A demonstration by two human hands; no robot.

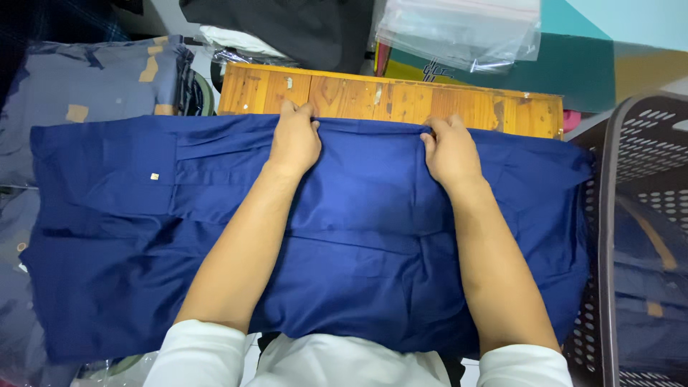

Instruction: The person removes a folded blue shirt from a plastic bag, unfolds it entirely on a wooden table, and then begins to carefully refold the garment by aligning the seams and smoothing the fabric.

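Observation:
A dark blue garment [143,236] lies spread flat across a small wooden table [473,104], hanging over its left and right sides. My left hand [294,140] pinches the garment's far edge near the middle, fingers curled over the fold. My right hand [450,150] grips the same far edge a little to the right. Both forearms stretch out over the cloth. A small pale tag [153,175] shows on the garment's left part.
A dark perforated plastic basket [645,143] holding folded blue cloth stands at the right. Grey-blue garments [86,86] are piled at the left. Clear plastic bags [466,32] and dark clothing [287,29] lie beyond the table.

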